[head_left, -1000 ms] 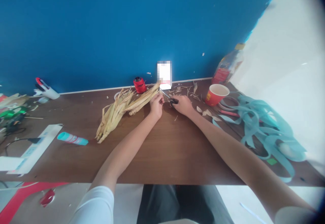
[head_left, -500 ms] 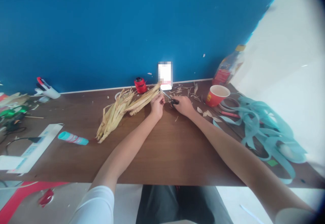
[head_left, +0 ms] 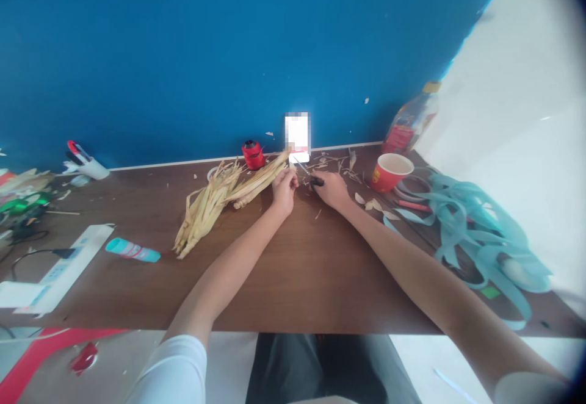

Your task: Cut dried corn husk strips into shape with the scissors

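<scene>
My left hand (head_left: 284,191) is shut on the narrow end of a bundle of dried corn husks (head_left: 259,179), whose pale yellow strips fan out across the table. A larger shredded part of the husks (head_left: 204,221) lies on the wood to the left of that hand. My right hand (head_left: 330,189) grips black-handled scissors (head_left: 315,181), and their thin metal blades (head_left: 301,166) point up and left, close beside my left fingers. Small husk scraps (head_left: 327,163) are scattered on the brown wooden table (head_left: 311,270) beyond my right hand.
Behind my hands stand a red spool (head_left: 253,155) and a blurred white card (head_left: 297,135). To the right are a red paper cup (head_left: 389,172), a plastic bottle (head_left: 409,126) and tangled teal strips (head_left: 476,227). A teal tube (head_left: 132,250) and a white power strip (head_left: 59,276) lie left.
The scissors have turned slightly, with their tips lifting toward the wall. Both hands stay close together at nearly the same spot.
</scene>
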Tool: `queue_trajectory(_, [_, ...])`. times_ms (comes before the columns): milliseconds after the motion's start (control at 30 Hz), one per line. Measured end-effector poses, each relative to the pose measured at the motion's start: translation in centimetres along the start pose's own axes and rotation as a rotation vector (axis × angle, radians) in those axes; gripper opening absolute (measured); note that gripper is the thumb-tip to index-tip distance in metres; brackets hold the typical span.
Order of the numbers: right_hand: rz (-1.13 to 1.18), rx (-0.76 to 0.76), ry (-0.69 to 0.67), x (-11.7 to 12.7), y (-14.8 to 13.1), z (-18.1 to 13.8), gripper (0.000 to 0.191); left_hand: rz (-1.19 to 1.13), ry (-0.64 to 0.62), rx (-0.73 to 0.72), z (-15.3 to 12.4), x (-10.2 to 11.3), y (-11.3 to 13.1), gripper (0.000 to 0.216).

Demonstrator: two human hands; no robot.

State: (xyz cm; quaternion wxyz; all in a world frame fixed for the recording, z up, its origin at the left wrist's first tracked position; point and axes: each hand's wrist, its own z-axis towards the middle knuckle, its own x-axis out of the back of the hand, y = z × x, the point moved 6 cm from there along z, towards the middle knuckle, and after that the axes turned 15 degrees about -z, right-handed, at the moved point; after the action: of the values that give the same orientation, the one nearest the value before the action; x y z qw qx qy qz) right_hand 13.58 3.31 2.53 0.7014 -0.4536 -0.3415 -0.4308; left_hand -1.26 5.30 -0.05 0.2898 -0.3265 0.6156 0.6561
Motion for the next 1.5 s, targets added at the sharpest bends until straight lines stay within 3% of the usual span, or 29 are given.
queue_trajectory(333, [0.071,-0.099,0.103,0.7,0.6,-0.1,0.028,0.236,-0.009,0.013,-0.4,-0.4,-0.5,0.03])
queue_trajectory(933, [0.455,-0.04,0.225,0.4,1.2,0.2,0.037,0.398,-0.071,-0.037,0.0,0.0,-1.3,0.019])
queue_trajectory(1300, [0.554,-0.017,0.196,0.1,1.3,0.3,0.035,0.503,-0.277,-0.067,-0.4,-0.9,-1.5,0.022])
queue_trajectory(1500, [0.595,0.011,0.164,-0.1,1.2,0.4,0.034,0.544,-0.229,-0.008,-0.3,-0.7,-1.7,0.013])
